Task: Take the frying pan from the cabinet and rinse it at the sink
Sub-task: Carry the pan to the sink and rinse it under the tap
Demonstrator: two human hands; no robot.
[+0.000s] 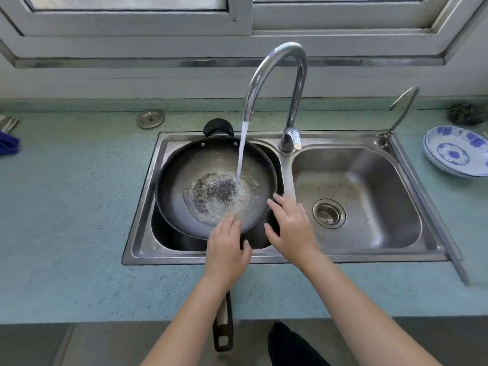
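Note:
The dark frying pan (182,178) sits tilted in the left basin of the steel sink (142,233). Its long black handle (224,328) reaches back over the counter edge under my left forearm, and a small loop handle (218,126) is at the far side. Water (241,154) runs from the tall curved faucet (277,75) into the pan and pools over a dark speckled patch. My left hand (227,249) holds the near rim, fingers inside and thumb outside. My right hand (290,228) holds the right rim, fingers over the edge.
The right basin (356,186) holds only its drain strainer. Stacked blue-and-white plates (454,151) sit on the counter at right, with a dark scrubber (466,113) and a thin second tap (401,112) behind. A round metal cap (150,118) and a blue cloth (8,143) lie at left.

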